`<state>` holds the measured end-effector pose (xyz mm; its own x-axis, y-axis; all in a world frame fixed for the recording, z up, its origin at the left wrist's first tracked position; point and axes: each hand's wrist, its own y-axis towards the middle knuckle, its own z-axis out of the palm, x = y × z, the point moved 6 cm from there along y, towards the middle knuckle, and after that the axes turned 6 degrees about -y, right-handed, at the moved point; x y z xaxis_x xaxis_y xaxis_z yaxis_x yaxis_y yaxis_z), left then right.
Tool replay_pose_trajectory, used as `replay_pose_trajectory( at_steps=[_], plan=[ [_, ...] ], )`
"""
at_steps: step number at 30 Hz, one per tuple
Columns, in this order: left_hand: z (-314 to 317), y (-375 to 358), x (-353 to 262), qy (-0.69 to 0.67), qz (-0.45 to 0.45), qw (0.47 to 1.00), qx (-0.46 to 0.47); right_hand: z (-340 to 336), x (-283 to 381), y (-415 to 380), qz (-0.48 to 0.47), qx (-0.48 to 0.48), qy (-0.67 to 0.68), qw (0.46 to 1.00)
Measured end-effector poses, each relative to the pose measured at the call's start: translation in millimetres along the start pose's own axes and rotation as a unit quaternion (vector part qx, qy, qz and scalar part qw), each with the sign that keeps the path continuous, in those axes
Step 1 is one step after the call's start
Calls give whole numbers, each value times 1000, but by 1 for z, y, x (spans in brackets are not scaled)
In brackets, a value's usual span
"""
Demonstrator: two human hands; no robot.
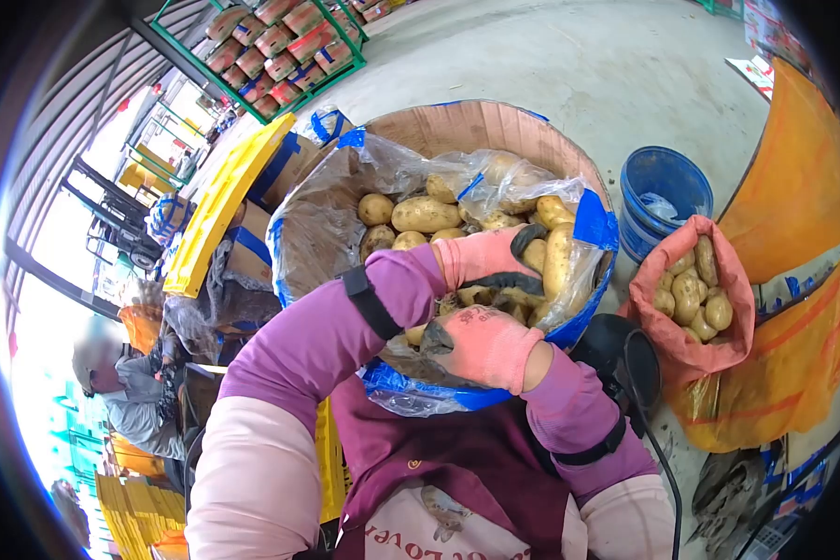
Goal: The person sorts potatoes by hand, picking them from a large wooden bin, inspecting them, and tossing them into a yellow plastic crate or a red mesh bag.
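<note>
Potatoes [426, 215] fill a large round cardboard bin lined with clear plastic [313, 238], its rim patched with blue tape. My left hand [485, 259], in a pink glove with a dark palm, reaches across the bin and closes around a potato [534, 255] at the right side. Nearer to me, my right hand [483, 347] in a matching glove is over the near side of the pile, back upward, fingers curled. Whatever those fingers hold is hidden beneath them. A long potato [557, 261] leans beside my left fingertips.
At the right stand a blue bucket [665, 201] and a pink sack of potatoes [691, 350], near orange sheeting [803, 177]. A yellow board [229, 210] and cartons flank the bin's left. A person [135, 401] sits farther left. Stacked boxes [275, 47] fill a green rack behind.
</note>
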<state>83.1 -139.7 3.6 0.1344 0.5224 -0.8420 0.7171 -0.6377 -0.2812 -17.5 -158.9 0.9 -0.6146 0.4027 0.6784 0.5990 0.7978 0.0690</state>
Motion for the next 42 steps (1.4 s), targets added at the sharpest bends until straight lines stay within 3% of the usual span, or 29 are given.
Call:
replay_pose_trajectory(
  at_steps=[5, 7, 8, 9, 11, 13, 14, 16, 19, 21, 23, 24, 25, 27, 30, 33, 35, 37, 38, 41, 42],
  plan=[
    [10, -4, 20, 85, 7, 995, -50, -2, 5, 1, 1, 11, -14, 1000],
    [8, -23, 6, 282, -20, 934, -218, 1, 3, 1, 0, 13, -16, 1000],
    [-5, -23, 8, 269, -58, 939, -206, 3, 3, 1, -2, 16, -19, 1000],
    [-19, -35, -8, 118, -91, 966, -212, 6, 0, 1, -2, 13, -21, 1000],
    [-60, -51, 6, 96, 64, 964, -241, 3, -3, 1, -15, -50, 13, 999],
    [-75, -71, 2, -13, 17, 985, -168, 1, 0, 3, -19, -57, -2, 998],
    [-78, -77, 1, 73, -24, 984, -159, 5, -4, 6, -2, -22, -6, 1000],
    [-75, -78, 19, 57, -23, 983, -172, 3, 0, 7, 32, 37, 9, 999],
    [-59, -55, 22, 75, -13, 983, -165, 13, 3, 9, -10, 25, -5, 1000],
    [-36, -33, 17, 114, -6, 992, -55, 7, 8, 5, 7, 30, -11, 999],
    [-32, -26, 12, 153, 25, 985, -78, 9, 2, 3, 24, 34, -19, 999],
    [-30, -31, 15, -119, -64, 989, -59, 16, -2, 6, -15, 13, -23, 1000],
    [-22, -36, 19, -379, -152, 912, -36, 10, 5, 6, -55, -10, -27, 998],
    [-17, -31, 12, -399, -110, 910, 1, 2, 8, 1, -13, 2, -50, 999],
    [-8, -31, -29, -177, -137, 973, -62, 3, 9, 2, -15, 70, -39, 997],
    [5, -16, 11, 76, -52, 981, -168, -1, 11, 1, -7, 81, -42, 996],
    [0, -27, -2, -51, -137, 972, -183, 6, 7, -1, -8, 65, -30, 997],
    [-13, -35, -4, -170, 62, 980, -85, 4, 6, -2, -18, 17, -52, 998],
    [-11, -39, 15, -477, -60, 874, -71, 1, 8, -3, -19, 15, -55, 998],
    [-32, -80, -13, -630, -51, 771, -74, -11, 16, -6, -45, -33, -10, 998],
    [-38, -97, -24, -654, -32, 750, -92, -17, 13, -6, -24, -97, 23, 995]
  ],
)
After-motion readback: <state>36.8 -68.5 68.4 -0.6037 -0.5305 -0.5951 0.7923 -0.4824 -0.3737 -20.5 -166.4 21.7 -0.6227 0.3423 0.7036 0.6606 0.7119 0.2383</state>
